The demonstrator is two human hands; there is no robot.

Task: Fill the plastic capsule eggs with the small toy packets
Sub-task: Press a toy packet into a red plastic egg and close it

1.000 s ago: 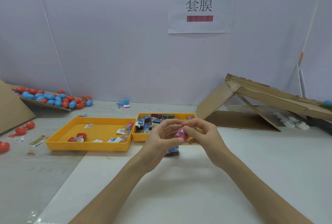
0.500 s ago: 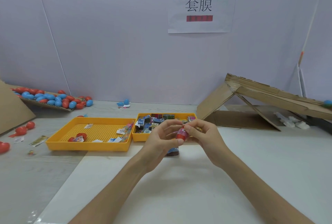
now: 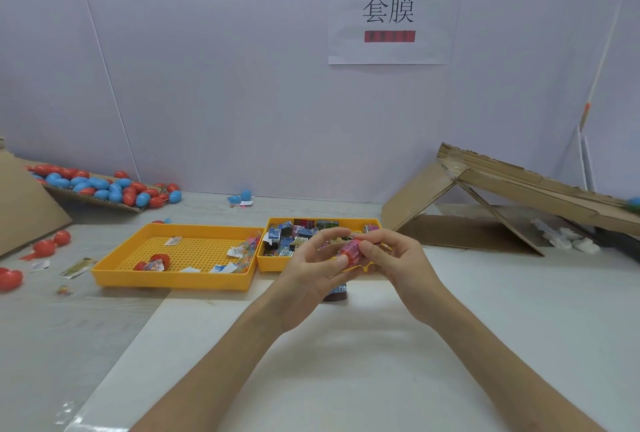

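Left hand (image 3: 308, 268) and right hand (image 3: 394, 258), raised above the surface (image 3: 346, 362), both pinch one red capsule egg (image 3: 350, 251) between curled fingertips, near side of the right yellow tray (image 3: 322, 222) holding toy packets (image 3: 291, 237); spare eggs (image 3: 104, 185) heaped far left.

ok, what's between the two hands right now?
A red capsule egg, gripped by the fingers of both the left hand and the right hand, in front of the yellow tray of packets. Shows in the head view.
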